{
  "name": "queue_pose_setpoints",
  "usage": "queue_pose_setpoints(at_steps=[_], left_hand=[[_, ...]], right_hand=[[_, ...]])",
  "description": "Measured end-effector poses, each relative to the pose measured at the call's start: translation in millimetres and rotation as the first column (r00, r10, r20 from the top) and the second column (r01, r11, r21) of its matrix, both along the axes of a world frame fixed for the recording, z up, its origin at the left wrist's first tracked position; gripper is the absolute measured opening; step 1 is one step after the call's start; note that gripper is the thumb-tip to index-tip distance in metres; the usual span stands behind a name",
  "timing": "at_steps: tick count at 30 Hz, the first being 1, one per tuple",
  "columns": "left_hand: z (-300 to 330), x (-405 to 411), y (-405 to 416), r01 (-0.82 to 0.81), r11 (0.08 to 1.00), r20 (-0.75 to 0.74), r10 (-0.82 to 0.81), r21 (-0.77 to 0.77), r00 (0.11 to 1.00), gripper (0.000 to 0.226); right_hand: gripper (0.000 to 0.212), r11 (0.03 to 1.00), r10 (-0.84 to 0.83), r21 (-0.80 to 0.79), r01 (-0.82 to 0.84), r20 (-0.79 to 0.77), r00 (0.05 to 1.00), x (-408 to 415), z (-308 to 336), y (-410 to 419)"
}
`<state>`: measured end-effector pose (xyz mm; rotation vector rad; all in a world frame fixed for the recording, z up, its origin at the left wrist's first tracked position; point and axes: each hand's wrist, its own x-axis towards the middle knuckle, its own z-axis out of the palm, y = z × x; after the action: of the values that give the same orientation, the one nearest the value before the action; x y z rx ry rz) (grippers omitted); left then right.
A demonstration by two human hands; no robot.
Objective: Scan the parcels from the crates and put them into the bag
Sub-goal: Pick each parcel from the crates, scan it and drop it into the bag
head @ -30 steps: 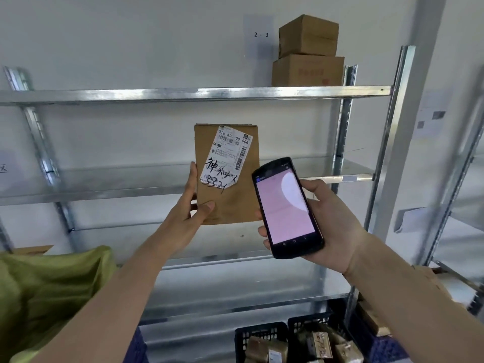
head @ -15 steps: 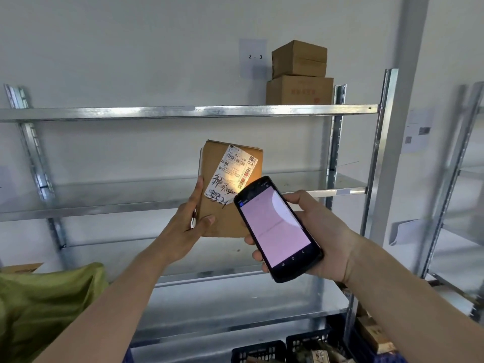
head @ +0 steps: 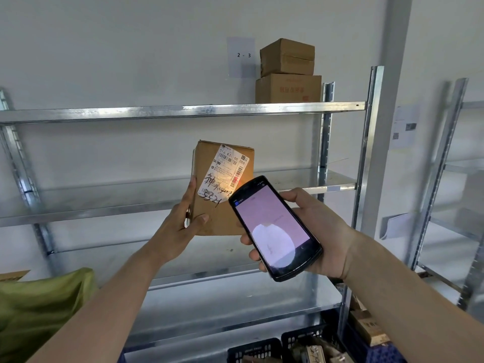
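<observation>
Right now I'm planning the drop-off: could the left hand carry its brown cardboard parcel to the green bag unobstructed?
Probably yes: the left hand holds the brown cardboard parcel, and the green bag lies lower left with nothing visible between.

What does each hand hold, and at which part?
The left hand holds the brown parcel by its lower left edge. The right hand holds the handheld scanner around its sides, near the lower half.

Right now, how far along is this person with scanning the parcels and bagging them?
Mid-scan, it seems. The left hand holds up a brown parcel, and the right hand aims a handheld scanner at its label, where a warm light glows. Bagging it comes next: the green bag sits at lower left. More parcels wait in the dark crates below.
</observation>
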<state>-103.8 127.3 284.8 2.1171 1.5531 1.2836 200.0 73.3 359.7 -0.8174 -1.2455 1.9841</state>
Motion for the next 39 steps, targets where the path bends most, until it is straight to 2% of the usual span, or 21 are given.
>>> queue_pose_setpoints(at_steps=[6,11,20,24,27,31,35,39], left_hand=[[0,1,8,-0.011,1.0,0.016,0.011,0.013,1.0,0.084],[2,5,13,-0.023,1.0,0.007,0.023,-0.004,1.0,0.084],[-1,14,20,-0.004,1.0,0.075,0.003,0.015,0.997,0.084],[-5,21,22,-0.001,1.0,0.128,0.001,-0.003,0.992,0.084],[-9,26,21,-0.006,1.0,0.206,0.007,-0.006,0.979,0.082],[-18,26,17,0.028,1.0,0.382,-0.027,0.002,0.924,0.084],[-30,23,7,0.042,0.999,0.446,-0.029,-0.02,0.895,0.083],[-39,4,-12,-0.01,0.999,0.476,0.034,-0.052,0.879,0.082]], right_hand=[[0.067,0.999,0.029,0.022,-0.03,0.021,0.999,10,-2,1],[0.065,0.996,0.073,0.042,-0.074,0.018,0.997,18,3,-1],[0.063,0.988,0.136,0.076,-0.135,-0.006,0.991,30,7,3],[0.061,0.989,0.092,0.119,-0.089,-0.024,0.995,30,5,7],[0.06,0.99,0.0,0.141,0.015,-0.108,0.994,23,0,14],[0.064,0.986,-0.092,0.109,0.13,-0.299,0.95,12,-10,28],[0.071,0.986,-0.081,0.099,0.134,-0.415,0.906,-2,-18,37],[0.068,0.992,-0.068,0.064,0.109,-0.458,0.886,-29,-31,39]])
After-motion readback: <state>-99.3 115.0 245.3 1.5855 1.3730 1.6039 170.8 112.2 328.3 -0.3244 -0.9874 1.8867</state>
